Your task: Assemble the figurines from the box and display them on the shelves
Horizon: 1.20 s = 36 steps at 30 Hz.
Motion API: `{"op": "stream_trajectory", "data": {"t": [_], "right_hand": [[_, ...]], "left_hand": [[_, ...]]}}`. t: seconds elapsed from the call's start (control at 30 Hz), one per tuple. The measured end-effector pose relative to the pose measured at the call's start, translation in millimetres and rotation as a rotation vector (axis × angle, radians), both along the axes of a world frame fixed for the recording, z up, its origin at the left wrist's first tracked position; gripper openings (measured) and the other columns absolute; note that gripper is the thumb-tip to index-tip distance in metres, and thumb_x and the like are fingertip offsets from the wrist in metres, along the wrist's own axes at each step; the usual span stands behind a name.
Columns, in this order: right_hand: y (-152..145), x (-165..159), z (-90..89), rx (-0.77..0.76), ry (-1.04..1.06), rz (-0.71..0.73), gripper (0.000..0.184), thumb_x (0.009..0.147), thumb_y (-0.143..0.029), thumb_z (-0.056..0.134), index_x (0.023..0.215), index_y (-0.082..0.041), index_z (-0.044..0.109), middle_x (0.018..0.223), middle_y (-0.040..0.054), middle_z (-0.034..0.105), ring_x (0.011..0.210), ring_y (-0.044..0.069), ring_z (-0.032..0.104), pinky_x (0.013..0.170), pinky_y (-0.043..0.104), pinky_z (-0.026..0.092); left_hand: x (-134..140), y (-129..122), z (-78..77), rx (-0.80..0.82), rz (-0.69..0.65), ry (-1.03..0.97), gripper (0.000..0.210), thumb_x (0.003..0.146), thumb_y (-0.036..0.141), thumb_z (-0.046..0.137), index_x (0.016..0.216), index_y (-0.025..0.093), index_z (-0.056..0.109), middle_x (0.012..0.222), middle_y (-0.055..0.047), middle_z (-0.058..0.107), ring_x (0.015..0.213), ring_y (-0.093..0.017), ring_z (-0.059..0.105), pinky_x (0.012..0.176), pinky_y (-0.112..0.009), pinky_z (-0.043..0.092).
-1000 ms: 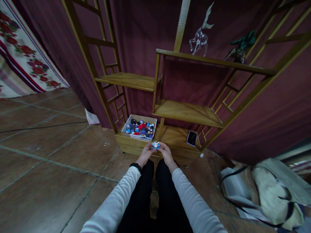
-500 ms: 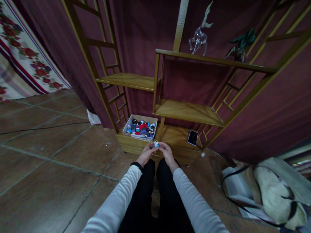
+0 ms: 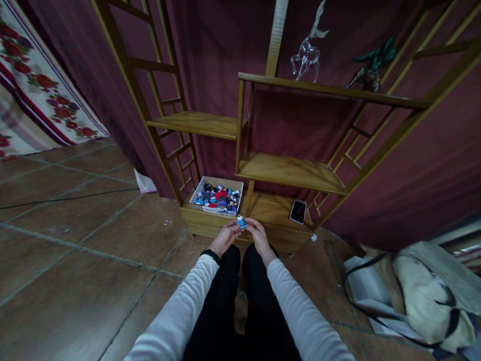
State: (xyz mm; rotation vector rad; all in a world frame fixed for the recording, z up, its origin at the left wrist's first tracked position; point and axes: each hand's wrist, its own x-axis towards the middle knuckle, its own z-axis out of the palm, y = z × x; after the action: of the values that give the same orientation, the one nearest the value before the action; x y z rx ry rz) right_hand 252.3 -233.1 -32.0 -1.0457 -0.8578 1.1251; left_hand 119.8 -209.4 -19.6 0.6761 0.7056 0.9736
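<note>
A small blue-and-white figurine is held up between my two hands, just in front of the low wooden cabinet. My left hand pinches it from the left side, and the fingertips of my right hand close on it from the right. Beyond and to the left, a shallow cardboard box sits on the cabinet top. Many small figurines in red, blue, purple, black and white lie jumbled inside it. The figurine's finer details are too small to make out.
The wooden shelf unit rises ahead of me, with a phone lying on its lower right level. A clear glass horse and a green-and-brown ornament stand on the upper shelf. A pale bag rests on the floor at right.
The figurine has turned in my fingers, now showing more of its blue side where pink and white faced me before. Both hands stay in nearly the same place.
</note>
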Motion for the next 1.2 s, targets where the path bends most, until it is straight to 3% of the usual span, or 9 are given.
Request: {"op": "stream_trajectory", "data": {"t": [0.13,0.33,0.7,1.0,1.2], "right_hand": [[-2.6,0.3,6.1,0.005,0.015,0.062,0.031,0.059,-0.028,0.07,0.089,-0.023,0.069,0.091,0.0015,0.069,0.088,0.019,0.059,0.087,0.033,0.045],[-2.9,0.1,5.2,-0.031,0.085,0.017,0.038,0.057,-0.026,0.072,0.094,-0.022,0.067,0.087,0.001,0.067,0.082,0.016,0.059,0.081,0.03,0.045],[-2.4,-1.6,2.6,-0.042,0.091,0.023,0.03,0.056,-0.028,0.072,0.085,-0.021,0.068,0.075,-0.0017,0.066,0.066,0.013,0.055,0.067,0.026,0.044],[-0.4,-0.9,-0.6,-0.022,0.055,0.009,0.032,0.059,-0.029,0.07,0.09,-0.022,0.067,0.088,0.0007,0.068,0.08,0.016,0.06,0.078,0.03,0.046],[-0.5,0.0,-0.6,-0.024,0.079,0.003,0.035,0.059,-0.028,0.071,0.093,-0.021,0.067,0.094,0.0032,0.069,0.088,0.018,0.061,0.084,0.034,0.047]], "left_hand": [[0.5,-1.5,4.3,-0.018,-0.001,-0.002,0.013,0.071,0.013,0.067,0.083,0.013,0.065,0.074,-0.003,0.065,0.064,-0.009,0.059,0.062,-0.02,0.044],[0.4,-2.2,4.2,-0.005,0.009,-0.003,0.02,0.067,0.012,0.07,0.086,0.013,0.065,0.076,-0.003,0.066,0.064,-0.009,0.059,0.06,-0.019,0.044],[1.1,2.3,-1.5,-0.016,0.016,-0.006,0.021,0.067,0.009,0.065,0.087,0.015,0.064,0.073,-0.001,0.066,0.061,-0.008,0.059,0.057,-0.018,0.044],[0.3,2.8,-4.5,0.003,0.03,-0.005,0.021,0.067,0.012,0.068,0.088,0.015,0.062,0.078,-0.003,0.066,0.069,-0.01,0.062,0.065,-0.021,0.048],[1.8,2.9,-9.4,0.079,0.065,0.008,0.034,0.063,0.013,0.072,0.094,0.015,0.06,0.089,-0.005,0.066,0.079,-0.013,0.063,0.078,-0.027,0.048]]}}
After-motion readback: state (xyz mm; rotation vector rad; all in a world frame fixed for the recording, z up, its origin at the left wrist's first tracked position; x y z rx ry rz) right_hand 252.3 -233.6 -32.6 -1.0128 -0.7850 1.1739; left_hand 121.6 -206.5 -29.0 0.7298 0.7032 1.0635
